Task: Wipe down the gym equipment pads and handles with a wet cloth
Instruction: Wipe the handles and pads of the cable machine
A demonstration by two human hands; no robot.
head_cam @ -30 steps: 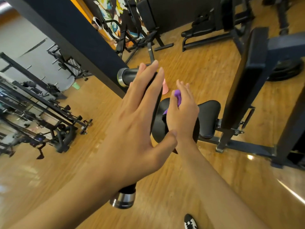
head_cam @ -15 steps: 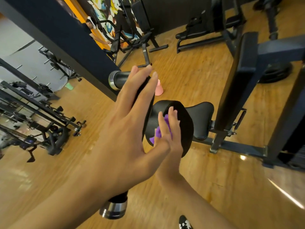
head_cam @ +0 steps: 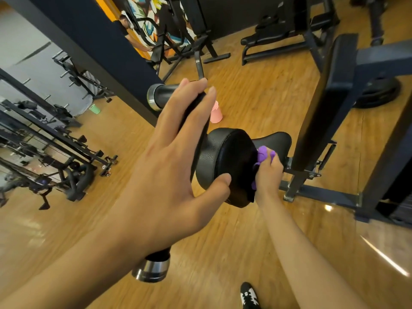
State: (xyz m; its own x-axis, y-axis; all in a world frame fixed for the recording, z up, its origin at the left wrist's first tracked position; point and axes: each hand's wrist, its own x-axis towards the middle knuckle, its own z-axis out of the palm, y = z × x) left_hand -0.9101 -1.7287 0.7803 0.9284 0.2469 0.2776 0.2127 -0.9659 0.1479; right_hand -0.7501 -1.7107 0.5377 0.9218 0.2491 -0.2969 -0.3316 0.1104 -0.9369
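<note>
A black roller handle (head_cam: 165, 94) with chrome end caps runs from the upper middle down to the lower middle. My left hand (head_cam: 169, 166) lies over it with straight fingers, the thumb spread toward a round black pad (head_cam: 223, 161). My right hand (head_cam: 268, 175) grips a bunched purple cloth (head_cam: 263, 153) and holds it against the right edge of that pad. Behind the pad sits a black seat (head_cam: 276, 139) on the machine's dark frame (head_cam: 321, 103).
A pink cup (head_cam: 216, 112) stands on the wooden floor beyond the handle, a green cup (head_cam: 94, 108) farther left. Weight racks (head_cam: 55, 152) fill the left side, benches (head_cam: 278, 41) the back. A dark post (head_cam: 93, 41) slants from the upper left. My shoe (head_cam: 249, 295) shows at the bottom.
My right hand has moved with the cloth from the pad's face, behind my left thumb, out to the pad's right edge and now curls round the cloth. My left hand stays on the handle.
</note>
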